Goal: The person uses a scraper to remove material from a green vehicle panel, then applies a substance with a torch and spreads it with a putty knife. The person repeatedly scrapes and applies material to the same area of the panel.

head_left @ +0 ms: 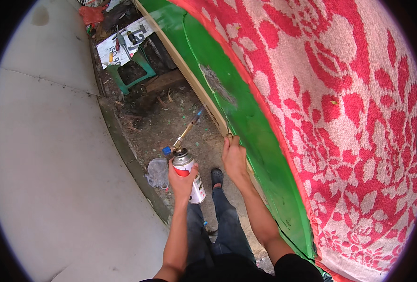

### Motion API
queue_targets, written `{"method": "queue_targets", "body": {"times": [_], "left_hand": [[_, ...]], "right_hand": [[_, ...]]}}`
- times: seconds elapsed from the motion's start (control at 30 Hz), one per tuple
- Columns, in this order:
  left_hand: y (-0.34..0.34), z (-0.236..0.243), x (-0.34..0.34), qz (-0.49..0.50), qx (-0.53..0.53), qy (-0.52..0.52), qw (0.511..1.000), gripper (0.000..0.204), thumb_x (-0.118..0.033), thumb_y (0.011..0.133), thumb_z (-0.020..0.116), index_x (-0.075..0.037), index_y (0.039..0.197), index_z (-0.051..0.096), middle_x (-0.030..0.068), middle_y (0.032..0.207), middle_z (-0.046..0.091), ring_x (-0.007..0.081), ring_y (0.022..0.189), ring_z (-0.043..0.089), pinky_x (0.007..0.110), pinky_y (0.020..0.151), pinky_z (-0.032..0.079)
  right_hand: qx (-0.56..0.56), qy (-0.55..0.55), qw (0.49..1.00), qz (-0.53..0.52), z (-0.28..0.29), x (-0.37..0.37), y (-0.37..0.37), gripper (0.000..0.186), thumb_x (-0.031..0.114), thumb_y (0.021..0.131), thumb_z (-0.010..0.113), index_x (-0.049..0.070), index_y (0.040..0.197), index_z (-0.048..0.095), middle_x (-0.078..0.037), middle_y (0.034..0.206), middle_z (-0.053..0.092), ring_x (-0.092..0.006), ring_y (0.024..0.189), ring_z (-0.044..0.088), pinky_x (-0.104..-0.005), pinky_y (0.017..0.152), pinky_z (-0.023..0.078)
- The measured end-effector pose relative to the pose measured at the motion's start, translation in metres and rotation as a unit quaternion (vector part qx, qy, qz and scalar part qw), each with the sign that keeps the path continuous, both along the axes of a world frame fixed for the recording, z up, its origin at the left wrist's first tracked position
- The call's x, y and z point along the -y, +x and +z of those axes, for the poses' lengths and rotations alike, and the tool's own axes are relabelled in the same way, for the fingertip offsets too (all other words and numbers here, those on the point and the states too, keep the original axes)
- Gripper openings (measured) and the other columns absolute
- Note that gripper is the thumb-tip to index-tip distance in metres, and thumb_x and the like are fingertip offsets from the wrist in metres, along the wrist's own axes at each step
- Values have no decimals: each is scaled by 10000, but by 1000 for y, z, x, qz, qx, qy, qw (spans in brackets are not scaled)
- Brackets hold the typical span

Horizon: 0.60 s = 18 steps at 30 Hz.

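My left hand (182,181) is wrapped round the canister of a gas blowtorch (198,191), white and red with a silver top. Its brass nozzle tube (186,132) points up and to the right, with a blue knob at its base and a bluish glow at the tip. My right hand (235,157) is closed at the wooden edge strip (196,86) of a green panel (260,127). A small brownish piece pokes out by its fingertips; its kind cannot be made out. The torch tip is apart from the strip.
A red and white patterned towel (330,117) covers the panel's right side. A pale wall (62,155) bounds the left. Ahead are a green plastic stool (138,70), a white board (119,54) bearing several hand tools, and rubble. A clear plastic bag (158,173) lies by the wall.
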<state>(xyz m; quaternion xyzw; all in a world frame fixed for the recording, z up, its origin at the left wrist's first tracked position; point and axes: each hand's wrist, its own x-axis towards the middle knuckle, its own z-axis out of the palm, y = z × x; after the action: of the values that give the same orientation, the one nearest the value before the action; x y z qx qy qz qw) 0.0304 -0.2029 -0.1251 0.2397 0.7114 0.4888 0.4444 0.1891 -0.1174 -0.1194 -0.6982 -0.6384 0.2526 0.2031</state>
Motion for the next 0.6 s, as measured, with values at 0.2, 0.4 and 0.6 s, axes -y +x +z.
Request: {"method": "queue_targets", "body": {"times": [0.2,0.4,0.6], "left_hand": [[2,11,-5,-21,-27,20,999,432,-58,783,803,-13,1128,547,73,936,677,129,793,646,295,725,533],[1,7,0,-4,-27,25,999,411,-59,794,796,-16,1122,552,69,937,677,127,786,641,295,716,529],[-4,-4,-1,-25,-18,8,999,432,-77,776,811,-16,1120,558,71,940,678,140,811,640,303,752,525]], "right_hand": [[-21,-17,1000,-5,4,-18,1,268,180,1019,538,-86,994,514,-302,677,621,-487,627,643,-526,544,508],[-20,23,1000,1,13,-8,-2,279,193,1027,520,-84,997,537,-303,663,614,-488,607,632,-523,543,496],[-18,-20,1000,-11,15,-18,-11,308,200,1022,527,-103,970,527,-316,673,611,-509,649,630,-556,605,495]]}}
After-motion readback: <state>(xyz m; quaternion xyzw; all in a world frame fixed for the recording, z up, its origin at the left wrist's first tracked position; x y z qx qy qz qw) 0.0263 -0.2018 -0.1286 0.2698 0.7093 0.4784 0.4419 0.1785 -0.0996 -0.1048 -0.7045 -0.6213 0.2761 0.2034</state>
